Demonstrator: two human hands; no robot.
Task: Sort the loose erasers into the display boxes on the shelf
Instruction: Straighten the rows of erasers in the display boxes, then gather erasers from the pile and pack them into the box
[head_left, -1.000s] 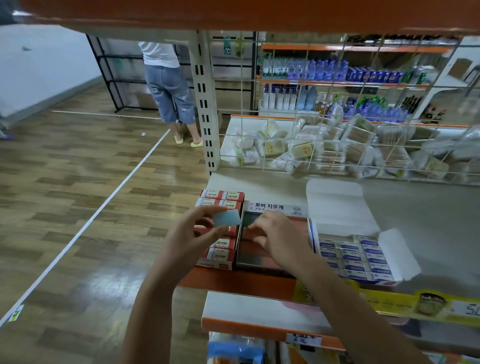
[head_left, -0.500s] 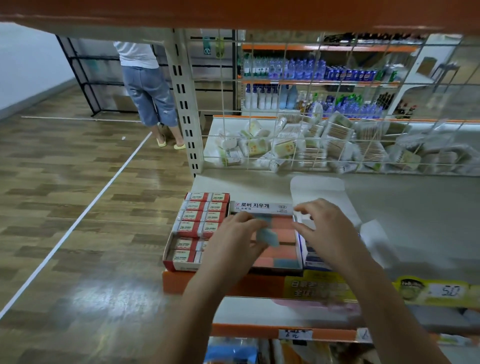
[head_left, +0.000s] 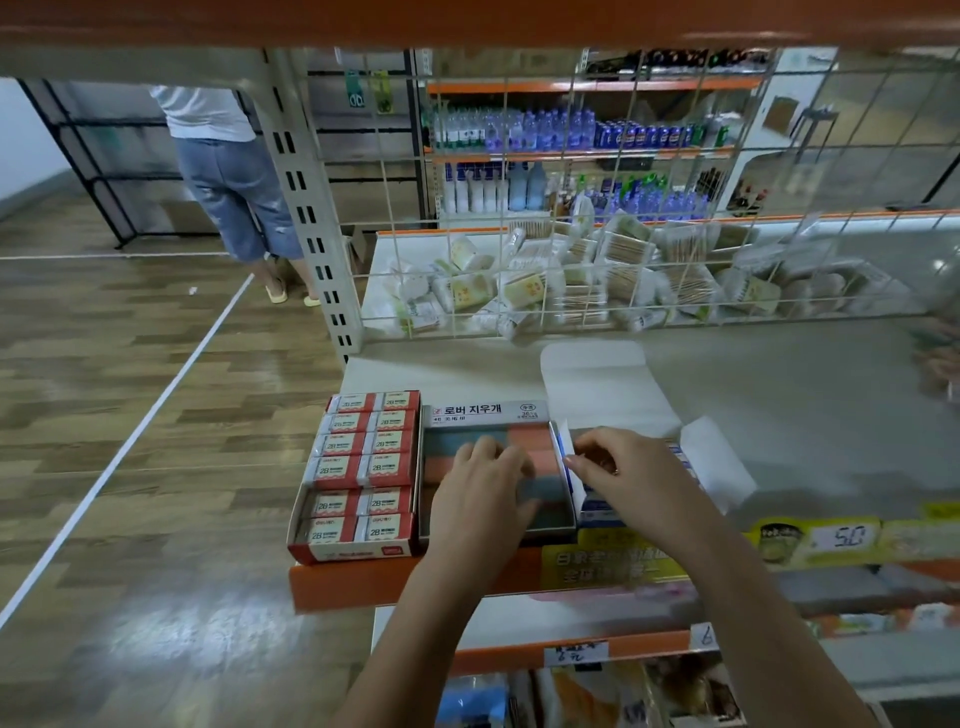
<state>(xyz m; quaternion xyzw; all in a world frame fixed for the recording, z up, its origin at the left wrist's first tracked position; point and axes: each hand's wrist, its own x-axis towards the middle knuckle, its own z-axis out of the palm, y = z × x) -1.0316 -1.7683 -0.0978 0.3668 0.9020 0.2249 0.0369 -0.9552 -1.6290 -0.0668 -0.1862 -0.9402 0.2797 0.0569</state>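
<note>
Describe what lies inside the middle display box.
Inside the middle display box: orange and blue-grey erasers in rows. The left hand covers several, hiding how full it is.

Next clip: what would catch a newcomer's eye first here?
Two hands at the shelf edge: the left hand lies on the pink and blue erasers in the middle box, the right hand holds the flap of the white box beside it. Left of them sits the red-and-white eraser box.

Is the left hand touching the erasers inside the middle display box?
Touching. The head view shows the left hand lying flat on the coloured erasers in the middle display box, no gap visible.
</note>
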